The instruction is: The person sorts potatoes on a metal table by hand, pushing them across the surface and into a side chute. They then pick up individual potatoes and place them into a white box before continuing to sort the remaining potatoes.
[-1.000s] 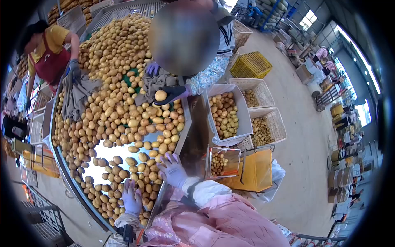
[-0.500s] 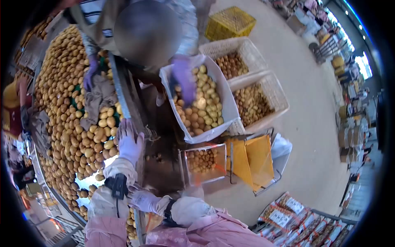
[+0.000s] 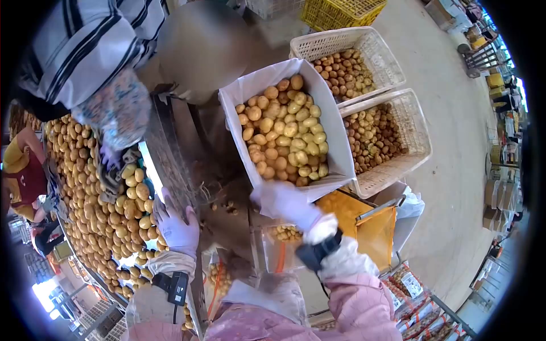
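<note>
My left hand (image 3: 177, 227), in a pale lilac glove, lies open with fingers spread at the edge of the sorting table (image 3: 170, 150). Beside its fingertips is a broad layer of round yellow-brown produce (image 3: 94, 193) resembling potatoes. My right hand (image 3: 287, 204), gloved alike, reaches to the near edge of a white-lined box (image 3: 334, 122) and is smeared by motion. Whether it holds anything cannot be made out. Inside the box, browner pieces (image 3: 259, 113) lie to the left and greener ones (image 3: 310, 133) to the right.
Two cream plastic crates (image 3: 424, 136) of smaller produce stand right of the box. A yellow crate (image 3: 344, 14) is behind, and a yellow bag-lined frame (image 3: 372, 221) stands nearer me. Across the table, a co-worker's gloved hand (image 3: 111, 156) is by a grey cloth (image 3: 111, 182).
My right hand has moved from beside my left forearm out to the box's near edge. The co-worker's hand has left the box, and the co-worker leans over the table. My view has shifted.
</note>
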